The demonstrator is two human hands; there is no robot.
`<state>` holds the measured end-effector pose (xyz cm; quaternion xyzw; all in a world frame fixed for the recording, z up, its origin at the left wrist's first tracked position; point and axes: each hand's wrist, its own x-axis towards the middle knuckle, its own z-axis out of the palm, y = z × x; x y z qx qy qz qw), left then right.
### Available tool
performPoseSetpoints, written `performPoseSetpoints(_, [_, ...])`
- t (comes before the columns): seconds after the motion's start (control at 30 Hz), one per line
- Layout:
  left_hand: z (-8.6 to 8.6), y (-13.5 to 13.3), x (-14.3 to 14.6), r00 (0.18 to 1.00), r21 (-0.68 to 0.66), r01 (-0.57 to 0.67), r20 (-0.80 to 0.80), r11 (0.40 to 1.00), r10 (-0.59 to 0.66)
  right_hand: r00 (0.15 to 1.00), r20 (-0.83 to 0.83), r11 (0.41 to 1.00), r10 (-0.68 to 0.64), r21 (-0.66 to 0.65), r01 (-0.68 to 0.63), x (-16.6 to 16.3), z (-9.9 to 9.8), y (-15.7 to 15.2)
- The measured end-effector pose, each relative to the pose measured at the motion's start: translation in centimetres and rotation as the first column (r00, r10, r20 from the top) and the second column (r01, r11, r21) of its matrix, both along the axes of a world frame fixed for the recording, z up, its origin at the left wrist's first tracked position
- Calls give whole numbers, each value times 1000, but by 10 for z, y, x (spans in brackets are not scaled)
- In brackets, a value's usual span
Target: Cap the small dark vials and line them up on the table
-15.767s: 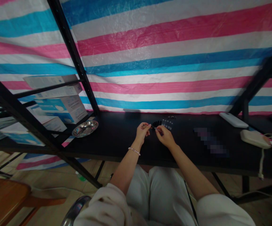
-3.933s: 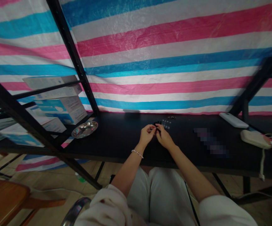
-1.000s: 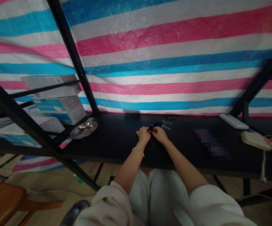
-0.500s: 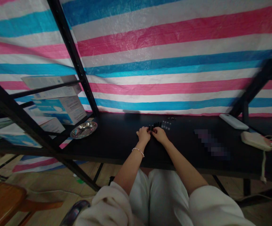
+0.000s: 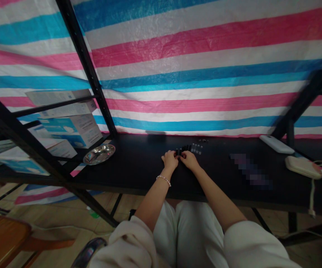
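My left hand (image 5: 170, 160), with a beaded bracelet at the wrist, rests low over the black tabletop, its fingers closed in a pinch at a small dark upright piece (image 5: 177, 152). Close beside it on the right, my right hand (image 5: 189, 160) pinches at another small dark piece (image 5: 180, 152). The fingers partly hide both pieces, which are too small to name more exactly. Just behind my right hand stands a row of small black pieces (image 5: 187, 147). To the right of these are several small clear tubes (image 5: 196, 148).
Tiny bits (image 5: 203, 140) lie behind the tubes. A shiny metal dish (image 5: 99, 154) sits to the left, near white-and-blue boxes (image 5: 77, 130) beyond a black rack post (image 5: 93, 74). On the right are a white case (image 5: 276, 144), a cream pouch (image 5: 303, 167) and a blurred-out patch (image 5: 250, 171).
The small dark pieces between my fingertips stand slightly farther apart. Both hands stay in nearly the same place.
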<state>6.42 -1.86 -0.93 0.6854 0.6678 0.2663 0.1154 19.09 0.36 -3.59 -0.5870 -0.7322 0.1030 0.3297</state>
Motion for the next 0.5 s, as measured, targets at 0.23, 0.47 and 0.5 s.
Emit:
performPoseSetpoints(0.23, [0, -1, -1, 1000, -17, -3, 4, 1000, 3, 1000, -5, 1000, 0, 1, 0, 0, 2, -2])
performPoseSetpoints(0.47, [4, -4, -1, 997, -15, -33, 73, 999, 34, 1000, 13, 1000, -15, 27, 15, 2, -1, -3])
performPoseSetpoints(0.5, [5, -5, -1, 995, -19, -42, 85, 999, 44, 1000, 17, 999, -21, 29, 20, 2, -1, -4])
